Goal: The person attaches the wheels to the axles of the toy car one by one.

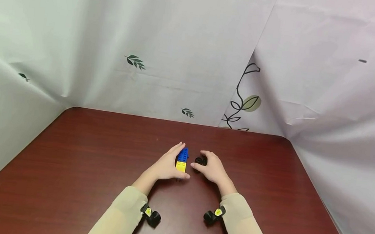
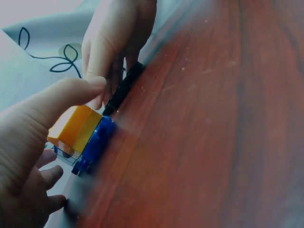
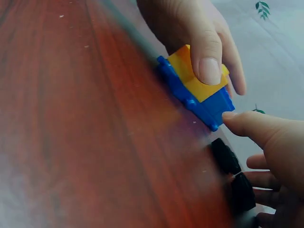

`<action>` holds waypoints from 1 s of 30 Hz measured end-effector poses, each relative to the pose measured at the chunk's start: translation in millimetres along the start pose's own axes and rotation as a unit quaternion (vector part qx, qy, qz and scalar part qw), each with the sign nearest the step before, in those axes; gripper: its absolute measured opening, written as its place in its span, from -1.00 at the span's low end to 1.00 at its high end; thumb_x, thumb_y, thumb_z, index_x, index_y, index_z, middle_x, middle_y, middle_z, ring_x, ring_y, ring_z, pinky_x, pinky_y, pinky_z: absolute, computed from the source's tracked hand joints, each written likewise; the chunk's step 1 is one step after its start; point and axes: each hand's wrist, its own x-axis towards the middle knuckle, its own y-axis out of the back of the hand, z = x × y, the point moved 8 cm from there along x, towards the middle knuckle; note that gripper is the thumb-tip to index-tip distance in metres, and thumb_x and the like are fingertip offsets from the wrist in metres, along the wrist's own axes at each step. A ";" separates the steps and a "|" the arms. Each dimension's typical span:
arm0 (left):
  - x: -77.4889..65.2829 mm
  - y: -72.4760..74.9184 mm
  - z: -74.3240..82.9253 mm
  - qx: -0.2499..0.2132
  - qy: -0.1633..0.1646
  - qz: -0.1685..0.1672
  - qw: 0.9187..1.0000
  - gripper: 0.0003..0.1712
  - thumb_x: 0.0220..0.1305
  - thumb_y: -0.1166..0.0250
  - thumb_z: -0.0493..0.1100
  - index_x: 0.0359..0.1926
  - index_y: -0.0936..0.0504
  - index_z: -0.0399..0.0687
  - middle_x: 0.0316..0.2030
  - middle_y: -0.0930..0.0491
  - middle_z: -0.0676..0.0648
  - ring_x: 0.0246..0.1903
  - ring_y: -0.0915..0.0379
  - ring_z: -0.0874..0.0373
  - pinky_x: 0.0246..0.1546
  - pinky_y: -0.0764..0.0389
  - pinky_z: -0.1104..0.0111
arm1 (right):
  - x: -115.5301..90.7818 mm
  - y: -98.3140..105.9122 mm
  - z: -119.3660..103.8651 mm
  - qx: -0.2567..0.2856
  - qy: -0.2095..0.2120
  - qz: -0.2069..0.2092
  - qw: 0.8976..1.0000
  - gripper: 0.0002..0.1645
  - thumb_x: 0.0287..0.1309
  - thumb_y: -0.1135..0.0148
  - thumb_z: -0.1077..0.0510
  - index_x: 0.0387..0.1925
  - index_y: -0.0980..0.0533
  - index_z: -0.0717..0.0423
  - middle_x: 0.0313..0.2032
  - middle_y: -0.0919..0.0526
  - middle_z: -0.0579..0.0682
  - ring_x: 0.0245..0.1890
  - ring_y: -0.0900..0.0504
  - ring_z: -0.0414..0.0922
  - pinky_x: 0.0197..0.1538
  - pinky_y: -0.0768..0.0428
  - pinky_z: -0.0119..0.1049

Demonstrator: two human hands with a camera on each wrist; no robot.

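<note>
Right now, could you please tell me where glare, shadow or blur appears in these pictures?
Head view: a pale sheen on the table between the sleeves, with dark shadows along their inner edges; left wrist view: the table looks hazy just beside the blue block; right wrist view: similar haze there, pale sheen at lower left, yellow block fairly sharp.
</note>
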 end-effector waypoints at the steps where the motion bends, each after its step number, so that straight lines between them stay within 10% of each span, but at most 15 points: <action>1: 0.3 0.1 0.4 0.000 -0.003 -0.003 1.000 0.31 -0.20 -0.54 0.14 0.48 0.03 -0.04 0.48 0.08 -0.12 0.40 -0.05 -0.09 0.27 -0.30 -0.05 | -0.1 0.0 -0.4 0.001 -0.003 0.004 1.000 -0.20 0.05 -0.32 -0.15 0.26 -0.36 0.14 0.24 -0.42 0.16 0.26 -0.36 0.12 0.26 -0.36 0.10; 14: 4.6 5.2 -1.9 0.028 0.015 -0.007 0.999 0.23 -0.23 -0.54 0.13 0.44 -0.11 -0.03 0.37 -0.10 -0.06 0.04 -0.38 0.00 -0.01 -0.52 0.16 | 9.3 -0.8 -9.4 -0.036 -0.003 0.041 0.998 -0.48 0.04 -0.34 -0.11 -0.06 -0.56 0.14 0.02 -0.56 0.10 0.04 -0.46 0.06 0.11 -0.46 0.05; 30: 3.1 10.3 -11.7 -0.034 0.016 0.055 0.998 0.26 -0.28 -0.56 0.21 0.41 -0.13 -0.09 0.31 -0.15 -0.13 0.10 -0.35 -0.03 0.06 -0.52 0.06 | 11.0 3.3 -5.9 -0.011 -0.027 0.100 0.995 -0.70 0.04 -0.36 0.01 -0.30 -0.61 0.15 -0.09 -0.59 0.10 -0.02 -0.49 0.07 0.07 -0.47 0.00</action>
